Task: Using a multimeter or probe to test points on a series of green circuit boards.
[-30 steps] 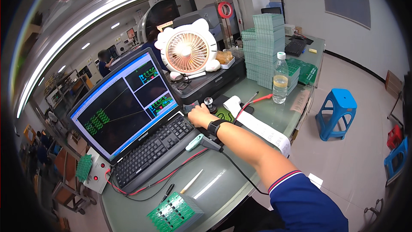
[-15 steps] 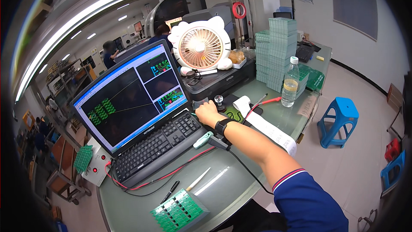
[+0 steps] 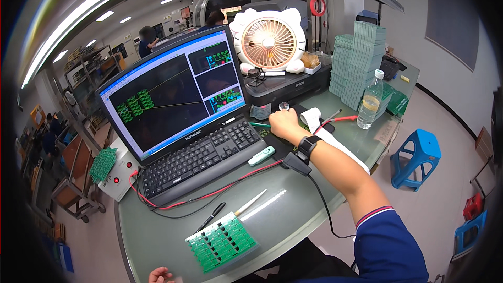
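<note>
My right hand [image 3: 284,124], a dark watch on its wrist, is closed with the knuckles up at the right end of the keyboard [image 3: 207,154]. A thin green stick-like thing [image 3: 260,124] shows at its fingers; whatever it grips is hidden. Just behind it stands a clear round knob [image 3: 284,106]. My left hand [image 3: 160,275] shows only partly at the lower edge, fingers loosely bent and apart, nothing seen in them. Nearest to it lies a green circuit board panel [image 3: 222,243]. A black pen [image 3: 211,216] and a pale tapered stick [image 3: 251,202] lie beyond the panel.
A monitor [image 3: 173,89] stands behind the keyboard. A lit fan [image 3: 268,42] sits on a black printer [image 3: 293,85]. Tall board stacks [image 3: 361,63] and a water bottle [image 3: 370,102] stand right. Red and black cables [image 3: 230,179] cross the table. A blue stool [image 3: 417,158] is on the floor.
My left hand has come into view at the lower edge. My right hand stays near the keyboard's right end, and the green stick-like thing now shows beside it. The whole view has shifted.
</note>
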`<state>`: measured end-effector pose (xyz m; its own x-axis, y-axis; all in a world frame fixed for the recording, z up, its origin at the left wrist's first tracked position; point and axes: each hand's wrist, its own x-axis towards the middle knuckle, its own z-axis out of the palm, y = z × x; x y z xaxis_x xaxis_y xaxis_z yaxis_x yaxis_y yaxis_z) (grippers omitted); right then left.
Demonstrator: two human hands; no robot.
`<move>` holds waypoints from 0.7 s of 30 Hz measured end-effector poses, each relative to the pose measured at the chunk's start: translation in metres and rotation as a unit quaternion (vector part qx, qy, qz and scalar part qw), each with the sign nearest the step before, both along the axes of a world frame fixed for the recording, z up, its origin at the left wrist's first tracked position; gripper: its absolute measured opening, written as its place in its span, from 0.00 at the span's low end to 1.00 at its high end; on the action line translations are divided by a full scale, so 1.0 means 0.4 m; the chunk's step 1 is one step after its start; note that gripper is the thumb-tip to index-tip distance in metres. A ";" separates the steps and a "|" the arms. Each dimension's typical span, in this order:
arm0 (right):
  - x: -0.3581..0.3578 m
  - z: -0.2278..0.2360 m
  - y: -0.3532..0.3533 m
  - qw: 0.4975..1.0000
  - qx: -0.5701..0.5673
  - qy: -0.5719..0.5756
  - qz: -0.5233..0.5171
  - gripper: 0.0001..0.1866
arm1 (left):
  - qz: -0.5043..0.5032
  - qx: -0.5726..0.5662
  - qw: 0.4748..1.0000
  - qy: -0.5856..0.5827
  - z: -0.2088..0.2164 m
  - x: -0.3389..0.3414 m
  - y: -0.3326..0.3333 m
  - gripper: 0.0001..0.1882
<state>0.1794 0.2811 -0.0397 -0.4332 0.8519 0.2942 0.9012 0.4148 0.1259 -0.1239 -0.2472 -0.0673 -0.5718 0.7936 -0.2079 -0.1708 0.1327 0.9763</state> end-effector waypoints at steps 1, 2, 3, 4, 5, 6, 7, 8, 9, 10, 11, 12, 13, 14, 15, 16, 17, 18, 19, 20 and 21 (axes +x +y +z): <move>0.014 0.008 -0.008 1.000 -0.001 0.026 -0.002 0.08 | -0.001 0.008 1.000 -0.003 -0.001 0.001 0.001 0.16; 0.027 0.016 -0.018 0.999 -0.006 0.048 -0.006 0.08 | -0.001 0.009 1.000 -0.004 0.003 0.002 0.002 0.16; 0.042 0.032 -0.026 0.996 -0.027 0.079 -0.020 0.09 | -0.007 0.013 1.000 -0.016 0.011 0.003 0.004 0.16; 0.055 0.049 -0.038 0.992 -0.047 0.109 -0.033 0.09 | -0.012 0.018 0.999 -0.028 0.025 0.004 0.009 0.17; 0.071 0.064 -0.059 0.987 -0.053 0.149 -0.024 0.09 | -0.011 0.018 0.999 -0.028 0.045 0.004 0.017 0.17; 0.072 0.075 -0.084 0.987 -0.054 0.148 -0.024 0.09 | -0.011 0.015 1.000 -0.007 0.071 0.003 0.030 0.17; 0.072 0.081 -0.122 0.944 -0.148 0.286 0.070 0.10 | -0.012 0.013 1.000 0.013 0.099 0.003 0.052 0.17; 0.073 0.085 -0.167 0.868 -0.245 0.409 0.139 0.11 | -0.049 0.008 0.998 0.032 0.131 0.001 0.083 0.18; 0.053 0.080 -0.219 0.800 -0.307 0.459 0.232 0.12 | -0.088 0.003 0.995 0.052 0.167 -0.003 0.121 0.19; 0.016 0.072 -0.276 0.729 -0.362 0.496 0.302 0.12 | -0.155 0.002 0.983 0.099 0.199 -0.002 0.170 0.24; -0.019 0.066 -0.338 0.683 -0.401 0.510 0.337 0.10 | -0.222 0.004 0.964 0.147 0.228 0.005 0.227 0.30; -0.051 0.061 -0.401 0.610 -0.413 0.545 0.401 0.11 | -0.236 0.024 0.957 0.166 0.247 0.026 0.283 0.27; -0.081 0.065 -0.449 0.611 -0.426 0.526 0.410 0.11 | -0.248 0.051 0.950 0.184 0.257 0.059 0.334 0.23; -0.108 0.072 -0.489 0.612 -0.434 0.511 0.420 0.11 | -0.261 0.047 0.946 0.184 0.258 0.101 0.379 0.23; -0.133 0.079 -0.523 0.609 -0.454 0.502 0.413 0.10 | -0.249 0.103 0.956 0.116 0.253 0.146 0.421 0.21; -0.157 0.083 -0.550 0.601 -0.473 0.504 0.401 0.10 | -0.241 0.176 0.953 0.046 0.255 0.178 0.455 0.20; -0.169 0.085 -0.569 0.597 -0.478 0.510 0.394 0.09 | -0.243 0.157 0.956 0.049 0.263 0.194 0.483 0.20; -0.181 0.090 -0.572 0.603 -0.486 0.490 0.400 0.10 | -0.253 0.171 0.951 0.047 0.270 0.200 0.505 0.17; -0.169 0.091 -0.553 0.636 -0.466 0.446 0.424 0.11 | -0.260 0.183 0.947 0.045 0.274 0.198 0.523 0.15; -0.156 0.088 -0.525 0.662 -0.459 0.393 0.443 0.13 | -0.259 0.181 0.948 0.047 0.281 0.181 0.538 0.15; -0.139 0.084 -0.478 0.729 -0.401 0.356 0.426 0.12 | -0.254 0.176 0.945 0.109 0.289 0.151 0.548 0.13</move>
